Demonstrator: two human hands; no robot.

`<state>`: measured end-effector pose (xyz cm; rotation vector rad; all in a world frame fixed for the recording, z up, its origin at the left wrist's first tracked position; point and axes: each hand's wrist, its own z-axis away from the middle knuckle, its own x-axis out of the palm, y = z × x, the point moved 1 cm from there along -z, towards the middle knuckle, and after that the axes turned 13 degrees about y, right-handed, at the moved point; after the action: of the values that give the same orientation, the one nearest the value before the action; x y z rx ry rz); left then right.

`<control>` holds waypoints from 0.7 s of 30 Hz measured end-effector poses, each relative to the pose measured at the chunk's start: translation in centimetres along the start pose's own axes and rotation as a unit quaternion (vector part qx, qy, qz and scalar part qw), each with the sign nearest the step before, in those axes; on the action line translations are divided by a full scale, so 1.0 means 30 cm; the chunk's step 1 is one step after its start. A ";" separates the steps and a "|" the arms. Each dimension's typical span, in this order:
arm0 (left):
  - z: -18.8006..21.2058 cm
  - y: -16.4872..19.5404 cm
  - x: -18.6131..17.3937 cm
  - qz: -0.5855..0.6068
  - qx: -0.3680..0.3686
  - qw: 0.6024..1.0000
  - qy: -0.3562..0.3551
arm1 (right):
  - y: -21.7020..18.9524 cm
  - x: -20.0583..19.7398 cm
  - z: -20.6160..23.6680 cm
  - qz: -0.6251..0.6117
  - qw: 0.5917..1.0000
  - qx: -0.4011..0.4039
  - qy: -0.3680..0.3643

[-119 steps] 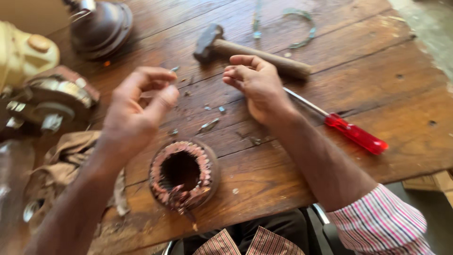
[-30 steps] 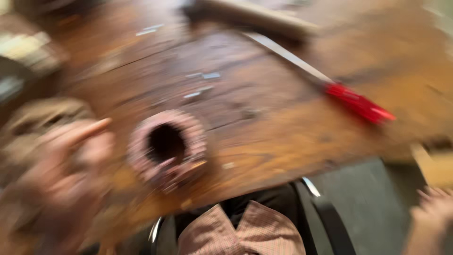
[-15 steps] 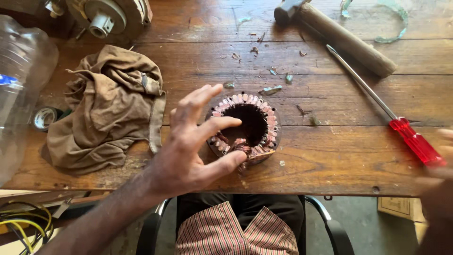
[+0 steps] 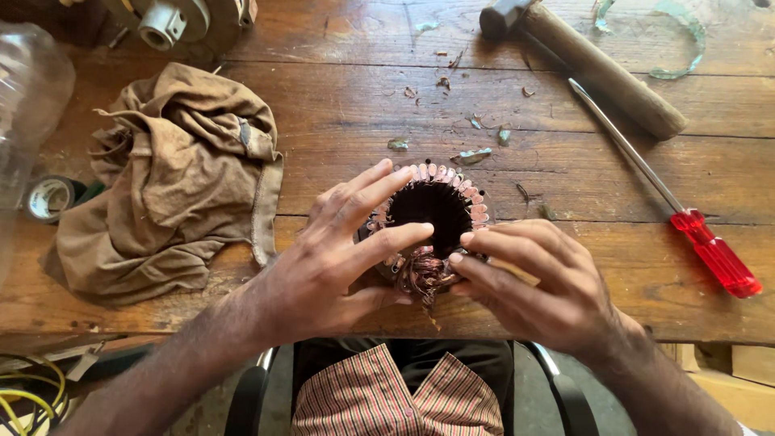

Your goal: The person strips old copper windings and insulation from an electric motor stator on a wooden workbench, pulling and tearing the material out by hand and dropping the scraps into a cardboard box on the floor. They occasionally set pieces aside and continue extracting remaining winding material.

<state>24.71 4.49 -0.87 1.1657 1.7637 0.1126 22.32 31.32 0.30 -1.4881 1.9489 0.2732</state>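
Note:
A round motor stator (image 4: 440,202) wound with copper wire lies on the wooden table (image 4: 500,178) near its front edge. My left hand (image 4: 339,250) rests on its left side, fingers spread across the rim and into the bore. From the right, my right hand (image 4: 533,282) pinches the loose tuft of copper wires at the stator's near edge with its fingertips. Both hands touch the stator at once.
A crumpled brown rag (image 4: 173,178) lies to the left, with a tape roll (image 4: 50,198) and a clear plastic bottle (image 4: 24,105) beyond it. A wooden-handled hammer (image 4: 593,69) and a red-handled screwdriver (image 4: 686,226) lie at the right. Motor housing (image 4: 182,20) sits at the back left. Small scraps litter the table.
My right hand has come in from the right edge and taken hold of the stator's wire tuft. My left hand has settled onto the stator's left rim.

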 end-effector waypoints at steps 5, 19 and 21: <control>0.017 -0.033 0.009 -0.077 0.030 0.996 0.029 | -0.006 0.000 -0.022 -0.055 0.991 0.119 -0.013; -0.193 -0.112 0.044 -0.090 0.014 0.990 0.109 | 0.193 0.048 -0.191 0.132 0.991 0.024 0.009; -0.229 -0.101 0.052 -0.074 0.018 0.990 0.119 | 0.218 0.045 -0.224 0.156 0.988 -0.004 0.005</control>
<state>17.46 6.79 -0.02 1.0772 2.0634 0.1366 13.62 28.85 3.11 -1.1865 2.1884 0.4103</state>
